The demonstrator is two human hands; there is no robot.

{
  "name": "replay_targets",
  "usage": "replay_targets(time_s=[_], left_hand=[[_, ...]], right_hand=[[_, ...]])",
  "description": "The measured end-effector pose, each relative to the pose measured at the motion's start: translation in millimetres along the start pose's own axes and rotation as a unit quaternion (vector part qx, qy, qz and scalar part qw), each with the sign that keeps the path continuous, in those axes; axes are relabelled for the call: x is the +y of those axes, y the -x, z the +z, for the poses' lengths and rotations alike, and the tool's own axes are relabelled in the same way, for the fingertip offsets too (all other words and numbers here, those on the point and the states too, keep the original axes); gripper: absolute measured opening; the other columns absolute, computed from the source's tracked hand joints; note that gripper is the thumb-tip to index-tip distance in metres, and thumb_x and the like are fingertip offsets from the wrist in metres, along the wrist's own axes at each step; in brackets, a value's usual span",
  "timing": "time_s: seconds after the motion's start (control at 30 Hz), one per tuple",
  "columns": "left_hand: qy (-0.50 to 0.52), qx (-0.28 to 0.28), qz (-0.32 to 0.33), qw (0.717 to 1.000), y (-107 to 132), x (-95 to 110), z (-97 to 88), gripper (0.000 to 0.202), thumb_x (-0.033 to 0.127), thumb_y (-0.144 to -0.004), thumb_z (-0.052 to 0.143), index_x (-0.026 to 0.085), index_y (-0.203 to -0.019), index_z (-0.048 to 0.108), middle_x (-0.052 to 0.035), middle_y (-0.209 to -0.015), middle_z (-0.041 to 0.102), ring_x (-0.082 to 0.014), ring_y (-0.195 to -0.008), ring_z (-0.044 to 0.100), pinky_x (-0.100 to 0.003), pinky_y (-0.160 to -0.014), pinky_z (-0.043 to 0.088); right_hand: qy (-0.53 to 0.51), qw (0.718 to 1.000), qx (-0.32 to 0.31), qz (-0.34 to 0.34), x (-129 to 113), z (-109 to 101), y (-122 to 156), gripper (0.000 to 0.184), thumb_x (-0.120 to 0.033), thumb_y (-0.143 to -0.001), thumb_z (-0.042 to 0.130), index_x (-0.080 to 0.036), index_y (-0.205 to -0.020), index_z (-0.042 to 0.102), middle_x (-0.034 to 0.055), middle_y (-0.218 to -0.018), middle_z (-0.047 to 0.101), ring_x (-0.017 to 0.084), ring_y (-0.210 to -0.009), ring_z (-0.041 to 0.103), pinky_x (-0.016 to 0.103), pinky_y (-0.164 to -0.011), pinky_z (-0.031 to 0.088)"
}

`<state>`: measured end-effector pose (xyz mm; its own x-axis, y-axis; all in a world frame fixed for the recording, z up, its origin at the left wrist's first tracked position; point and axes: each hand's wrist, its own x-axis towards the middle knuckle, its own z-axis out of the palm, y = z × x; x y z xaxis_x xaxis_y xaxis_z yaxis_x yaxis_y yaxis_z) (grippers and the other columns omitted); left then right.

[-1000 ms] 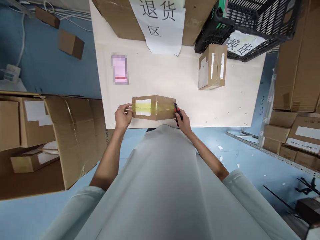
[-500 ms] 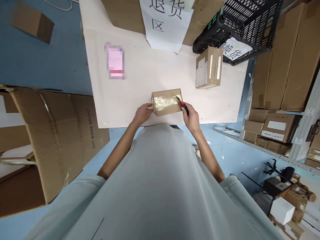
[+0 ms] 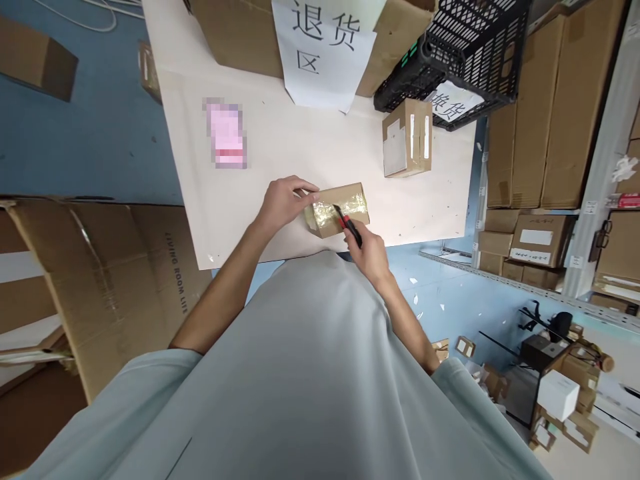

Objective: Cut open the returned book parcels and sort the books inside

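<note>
A small cardboard box [image 3: 327, 229] with shiny clear tape over its top lies near the front edge of the white table. At its far left corner is my left hand [image 3: 286, 203], with the thumb and fingers closed on the edge. My right hand [image 3: 367, 252] is wrapped around a red and black utility knife [image 3: 351, 229]. The knife points up and left, its blade tip at the taped top of the box. Whether the blade has cut into the tape cannot be made out.
A taller labelled carton [image 3: 407, 140] stands right of the box, by a black plastic crate [image 3: 450, 60]. Behind is a large carton [image 3: 235, 37] with a paper sign [image 3: 325, 73]. A blurred pink item [image 3: 227, 133] lies left. A big open carton [image 3: 135, 267] stands left of the table.
The knife tip has moved left across the taped top, from the right end toward the middle. My left hand has shifted from the left end to the far left corner. The view has shifted somewhat.
</note>
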<state>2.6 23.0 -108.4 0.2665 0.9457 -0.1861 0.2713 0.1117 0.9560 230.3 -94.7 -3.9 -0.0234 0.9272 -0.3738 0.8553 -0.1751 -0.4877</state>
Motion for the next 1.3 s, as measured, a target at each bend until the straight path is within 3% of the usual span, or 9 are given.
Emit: replay_targets(time_s=[0.1, 0.23, 0.4, 0.53, 0.8, 1.03, 1.3], left_hand=[[0.011, -0.019, -0.008, 1.0, 0, -4, -2.5, 0.022, 0.037, -0.091, 0.088, 0.023, -0.107, 0.093, -0.0083, -0.112, 0.086, -0.0237, -0.092, 0.077, -0.041, -0.094, 0.064], [0.023, -0.026, -0.014, 0.999, 0, -3, -3.4, 0.019, 0.033, -0.091, 0.089, 0.023, -0.106, 0.094, -0.0083, -0.112, 0.087, -0.0243, -0.093, 0.078, -0.042, -0.097, 0.064], [0.033, -0.022, -0.016, 0.999, -1, -7, -0.5, 0.019, 0.034, -0.09, 0.091, 0.024, -0.106, 0.094, -0.0079, -0.113, 0.087, -0.0252, -0.094, 0.079, -0.043, -0.1, 0.064], [0.034, -0.021, -0.014, 0.999, -1, -11, 0.6, 0.019, 0.037, -0.091, 0.091, 0.025, -0.106, 0.094, -0.0072, -0.112, 0.087, -0.0265, -0.097, 0.08, -0.044, -0.102, 0.064], [0.007, 0.002, -0.015, 1.0, -1, -9, 3.6, 0.017, 0.032, -0.092, 0.087, 0.025, -0.106, 0.094, -0.0057, -0.112, 0.088, -0.0257, -0.094, 0.078, -0.043, -0.098, 0.062], [-0.013, 0.029, -0.021, 0.999, 8, -5, 9.6, 0.019, 0.031, -0.094, 0.082, 0.025, -0.107, 0.094, -0.0055, -0.112, 0.088, -0.0247, -0.094, 0.077, -0.041, -0.094, 0.063], [-0.027, 0.053, -0.043, 0.997, 10, 4, 9.5, 0.016, 0.028, -0.092, 0.08, 0.027, -0.102, 0.093, -0.004, -0.112, 0.089, -0.0236, -0.096, 0.079, -0.038, -0.092, 0.065]], right_hand=[[0.005, 0.999, -0.046, 0.014, -19, 14, -2, 0.051, -0.044, -0.121, 0.045, -0.028, -0.166, 0.06, 0.0082, -0.12, 0.089, 0.033, -0.106, 0.087, 0.043, -0.098, 0.066], [0.014, 0.999, -0.039, 0.02, -32, 26, -9, 0.055, -0.044, -0.12, 0.046, -0.027, -0.172, 0.056, 0.0095, -0.122, 0.089, 0.036, -0.11, 0.087, 0.045, -0.1, 0.066], [0.014, 0.998, -0.056, 0.035, -39, 27, -9, 0.06, -0.048, -0.122, 0.04, -0.024, -0.176, 0.053, 0.0104, -0.114, 0.09, 0.034, -0.099, 0.088, 0.044, -0.096, 0.066], [0.046, 0.997, -0.049, 0.031, -46, 25, -8, 0.06, -0.046, -0.122, 0.038, -0.022, -0.175, 0.054, 0.0129, -0.116, 0.089, 0.037, -0.102, 0.086, 0.045, -0.094, 0.065], [0.121, 0.99, -0.073, 0.022, -58, 27, -27, 0.058, -0.041, -0.122, 0.034, -0.017, -0.171, 0.054, 0.0183, -0.107, 0.087, 0.04, -0.096, 0.082, 0.046, -0.09, 0.062], [0.195, 0.967, -0.145, 0.068, -68, 12, -6, 0.054, -0.036, -0.12, 0.038, -0.022, -0.171, 0.052, 0.0191, -0.11, 0.086, 0.042, -0.098, 0.082, 0.049, -0.09, 0.06], [0.229, 0.942, -0.234, 0.078, -86, -5, 12, 0.058, -0.026, -0.121, 0.037, -0.017, -0.179, 0.04, 0.0198, -0.122, 0.086, 0.037, -0.114, 0.083, 0.042, -0.093, 0.061]])
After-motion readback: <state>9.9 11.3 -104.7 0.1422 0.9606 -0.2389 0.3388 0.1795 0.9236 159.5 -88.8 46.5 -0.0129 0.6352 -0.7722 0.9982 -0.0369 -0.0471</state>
